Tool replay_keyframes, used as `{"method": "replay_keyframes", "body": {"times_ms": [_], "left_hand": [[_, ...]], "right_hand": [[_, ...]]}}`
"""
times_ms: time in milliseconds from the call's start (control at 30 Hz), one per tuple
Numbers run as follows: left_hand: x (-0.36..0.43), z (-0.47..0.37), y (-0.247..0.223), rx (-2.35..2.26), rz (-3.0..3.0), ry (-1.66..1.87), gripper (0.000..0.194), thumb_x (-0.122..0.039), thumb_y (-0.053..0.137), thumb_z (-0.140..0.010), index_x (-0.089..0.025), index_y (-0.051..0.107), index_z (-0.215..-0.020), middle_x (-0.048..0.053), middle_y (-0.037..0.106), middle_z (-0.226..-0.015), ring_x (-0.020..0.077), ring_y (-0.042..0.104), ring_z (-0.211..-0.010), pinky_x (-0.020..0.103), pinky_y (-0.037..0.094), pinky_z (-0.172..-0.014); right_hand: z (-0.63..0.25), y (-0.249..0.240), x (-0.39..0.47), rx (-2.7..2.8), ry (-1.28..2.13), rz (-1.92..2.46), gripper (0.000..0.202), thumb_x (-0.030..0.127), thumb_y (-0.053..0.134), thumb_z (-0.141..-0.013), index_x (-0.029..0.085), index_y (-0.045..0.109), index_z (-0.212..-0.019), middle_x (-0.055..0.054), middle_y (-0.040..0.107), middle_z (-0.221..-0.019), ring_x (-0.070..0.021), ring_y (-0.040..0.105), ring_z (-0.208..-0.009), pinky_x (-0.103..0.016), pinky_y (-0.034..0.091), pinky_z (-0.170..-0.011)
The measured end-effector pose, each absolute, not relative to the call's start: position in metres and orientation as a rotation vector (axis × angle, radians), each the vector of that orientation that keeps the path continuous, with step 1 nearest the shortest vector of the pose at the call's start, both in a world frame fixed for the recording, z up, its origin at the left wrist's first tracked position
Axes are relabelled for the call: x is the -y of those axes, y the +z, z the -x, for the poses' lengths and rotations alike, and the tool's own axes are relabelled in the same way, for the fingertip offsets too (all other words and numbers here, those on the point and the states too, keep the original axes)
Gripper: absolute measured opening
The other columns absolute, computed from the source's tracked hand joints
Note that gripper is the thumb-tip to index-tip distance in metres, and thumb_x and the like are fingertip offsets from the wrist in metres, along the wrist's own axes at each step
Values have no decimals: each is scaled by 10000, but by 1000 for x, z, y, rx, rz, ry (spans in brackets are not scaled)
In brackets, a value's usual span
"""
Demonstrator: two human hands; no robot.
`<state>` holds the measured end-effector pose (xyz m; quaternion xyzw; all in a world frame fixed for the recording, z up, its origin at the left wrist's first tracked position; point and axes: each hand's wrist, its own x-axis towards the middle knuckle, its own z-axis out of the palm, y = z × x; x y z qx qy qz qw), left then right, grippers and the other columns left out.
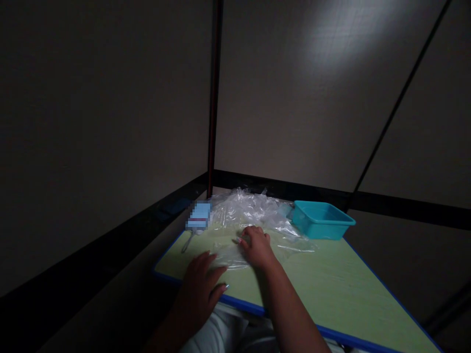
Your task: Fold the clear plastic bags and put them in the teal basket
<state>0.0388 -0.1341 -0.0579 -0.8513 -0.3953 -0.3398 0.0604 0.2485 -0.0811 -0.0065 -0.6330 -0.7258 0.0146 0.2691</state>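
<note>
A clear plastic bag point(231, 256) lies flat on the pale green table point(331, 284), in front of a heap of crumpled clear plastic point(250, 208). My right hand point(256, 245) is over the flat bag's right part, its fingers curled and pressed together near the plastic; what they pinch, if anything, is too small to make out. Near the table's front left edge, my left hand point(202, 282) has its fingers spread, beside the bag's left end, and holds nothing.
A turquoise plastic basin point(324, 228) stands at the back right of the table. At the back left is a blurred light blue object point(199, 214) with a cord loop. Dark-framed wall panels rise behind and to the left. The table edge is blue.
</note>
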Motion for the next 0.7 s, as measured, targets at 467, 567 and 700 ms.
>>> {"method": "replay_keyframes", "body": {"times_ms": [467,567,700], "left_hand": [[142,-27,-60,1173,2563,-1021,324,-260,538,-803,-334,589,-1115,42,442,-1313,305,310,-1244,521,347,-970],[141,-25,-60,1208,2547,-1012,310,-254,539,-805,-334,597,-1099,41,441,-1306,307,295,-1246,526,342,-969],[137,-22,-61,1231,2527,-1034,269,-289,528,-820,-326,611,-1073,46,464,-1278,303,296,-1242,529,332,-973]], "right_hand": [[-254,-9,164,2230,123,1322,261,304,486,-837,302,636,-1050,-16,497,-1281,-225,367,-1216,-418,240,-1022],[-252,-11,164,2243,117,1335,265,313,479,-840,297,647,-1043,-8,501,-1284,-221,358,-1229,-427,220,-1039],[-251,-10,163,2238,112,1349,283,313,492,-829,269,634,-1069,-16,507,-1281,-218,353,-1236,-418,220,-1045]]}}
